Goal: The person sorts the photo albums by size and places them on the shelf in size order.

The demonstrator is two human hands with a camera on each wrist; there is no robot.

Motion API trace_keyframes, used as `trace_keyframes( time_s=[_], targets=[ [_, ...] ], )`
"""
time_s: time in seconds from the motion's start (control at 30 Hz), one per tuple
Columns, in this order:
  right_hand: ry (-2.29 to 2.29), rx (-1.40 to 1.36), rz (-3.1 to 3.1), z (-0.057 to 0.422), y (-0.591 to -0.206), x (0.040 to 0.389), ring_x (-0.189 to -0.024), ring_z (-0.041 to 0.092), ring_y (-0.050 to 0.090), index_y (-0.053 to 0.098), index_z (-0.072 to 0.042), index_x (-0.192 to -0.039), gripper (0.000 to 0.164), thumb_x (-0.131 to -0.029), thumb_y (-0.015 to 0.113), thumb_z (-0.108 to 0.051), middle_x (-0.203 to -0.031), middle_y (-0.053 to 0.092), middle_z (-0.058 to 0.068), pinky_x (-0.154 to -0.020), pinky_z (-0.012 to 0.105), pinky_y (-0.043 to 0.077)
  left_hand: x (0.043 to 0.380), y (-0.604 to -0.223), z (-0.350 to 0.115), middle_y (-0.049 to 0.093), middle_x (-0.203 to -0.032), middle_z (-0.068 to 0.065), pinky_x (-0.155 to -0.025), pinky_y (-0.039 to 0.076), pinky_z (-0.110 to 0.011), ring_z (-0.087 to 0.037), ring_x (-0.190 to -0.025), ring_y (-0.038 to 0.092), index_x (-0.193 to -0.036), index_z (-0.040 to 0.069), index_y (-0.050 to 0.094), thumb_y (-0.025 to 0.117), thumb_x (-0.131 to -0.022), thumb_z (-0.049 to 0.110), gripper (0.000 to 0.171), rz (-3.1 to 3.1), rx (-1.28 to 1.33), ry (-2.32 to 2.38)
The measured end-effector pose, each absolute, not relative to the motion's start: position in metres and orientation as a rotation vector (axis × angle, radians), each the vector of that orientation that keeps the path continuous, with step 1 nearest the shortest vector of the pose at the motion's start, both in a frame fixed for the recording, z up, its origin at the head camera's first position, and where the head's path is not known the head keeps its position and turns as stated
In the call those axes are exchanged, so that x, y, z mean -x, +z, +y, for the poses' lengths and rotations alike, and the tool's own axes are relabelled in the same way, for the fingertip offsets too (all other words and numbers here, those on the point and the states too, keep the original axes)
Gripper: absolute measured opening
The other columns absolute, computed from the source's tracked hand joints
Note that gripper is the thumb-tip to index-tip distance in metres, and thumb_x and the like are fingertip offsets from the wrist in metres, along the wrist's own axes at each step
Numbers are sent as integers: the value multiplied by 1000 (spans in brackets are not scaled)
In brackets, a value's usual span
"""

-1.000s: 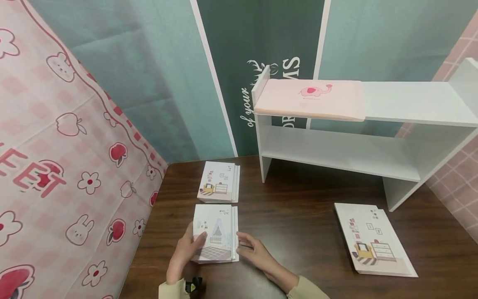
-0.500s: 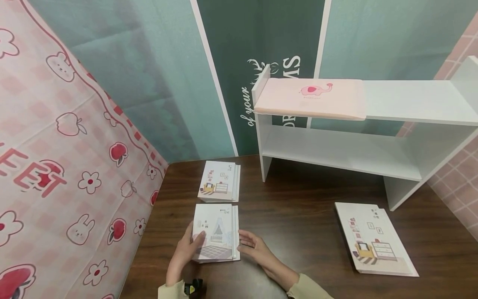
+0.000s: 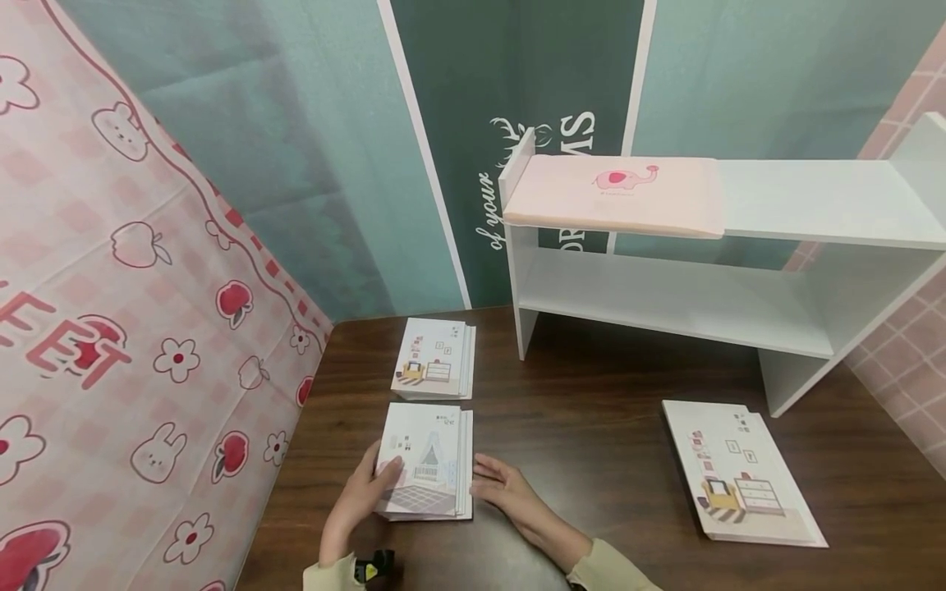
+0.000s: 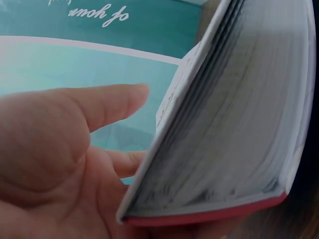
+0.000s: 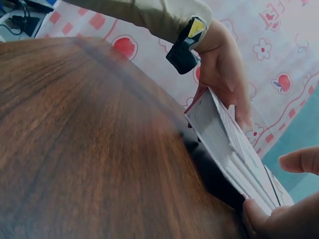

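Observation:
A thick white book (image 3: 423, 460) with a tent drawing on its cover lies tilted near the front left of the table. My left hand (image 3: 367, 486) grips its left side, thumb over the cover and the other fingers under it. In the left wrist view, the page block (image 4: 224, 114) and a red strip along the lower edge show close up. My right hand (image 3: 510, 491) is at the right edge, fingers loosely extended and fingertips against it. In the right wrist view, one fingertip meets the lower edge while the thumb (image 5: 299, 160) stands apart above the cover.
Behind the held book lies another stack of white books (image 3: 431, 359) with a furniture drawing. A larger similar one (image 3: 739, 476) lies at the right. A white two-tier shelf (image 3: 680, 308) stands at the back right, with a pink elephant-print item (image 3: 613, 197) on top.
The left hand has shifted slightly left, and the book's left side has moved with it, so the book now tilts more. The right hand stays nearly still at the right edge.

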State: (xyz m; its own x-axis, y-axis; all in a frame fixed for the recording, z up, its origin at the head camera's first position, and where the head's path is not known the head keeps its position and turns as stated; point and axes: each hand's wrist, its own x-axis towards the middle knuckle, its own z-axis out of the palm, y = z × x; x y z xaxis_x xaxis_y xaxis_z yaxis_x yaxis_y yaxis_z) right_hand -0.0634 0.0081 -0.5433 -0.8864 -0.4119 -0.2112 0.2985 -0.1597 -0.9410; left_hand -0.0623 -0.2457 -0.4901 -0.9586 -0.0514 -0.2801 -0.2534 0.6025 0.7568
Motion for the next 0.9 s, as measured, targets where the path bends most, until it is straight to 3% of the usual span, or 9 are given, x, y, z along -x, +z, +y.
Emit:
trace_keyframes(
  time_s=[0.1,0.23,0.5,0.63,0.77,0.9],
  targets=[
    [-2075,133,1684,9,-543,65,-115,32,50,27,16,-137,67,-86,62,-10,-131,41,35,-92,31,45,63,-491,-249,46,-131,-28,-96,38,-54,-35,-115,49,-139,-2,33,51,-94,36,62,2591,231,1329],
    [-2071,148,1701,10,-543,68,-117,33,49,24,17,-137,67,-88,60,-10,-129,44,35,-96,34,43,65,-491,-252,54,-121,-22,-89,42,-47,-25,-100,53,-136,-3,38,49,-95,36,58,2561,244,1362],
    [-2094,154,1664,8,-545,67,-120,35,48,27,22,-133,62,-89,58,-8,-128,45,37,-94,27,44,65,-496,-260,45,-132,-29,-99,34,-57,-40,-122,43,-136,-6,39,42,-99,33,54,2577,190,1368],
    [-2115,163,1652,9,-547,68,-120,36,48,31,23,-131,58,-90,57,-7,-127,46,36,-93,26,45,66,-497,-263,46,-132,-28,-100,34,-56,-38,-122,43,-134,-6,41,40,-100,29,49,2545,137,1437],
    [-2128,180,1635,10,-549,68,-118,33,50,35,21,-130,54,-89,58,-6,-126,48,34,-89,20,46,67,-498,-264,46,-131,-27,-94,41,-51,-35,-117,47,-134,-6,41,39,-100,25,46,2498,115,1491],
    [-2132,194,1618,10,-552,67,-116,31,51,34,20,-131,56,-87,59,-5,-126,49,33,-86,18,46,67,-500,-264,43,-135,-27,-97,38,-54,-39,-122,43,-136,-4,39,40,-100,25,46,2472,126,1488]
  ],
)
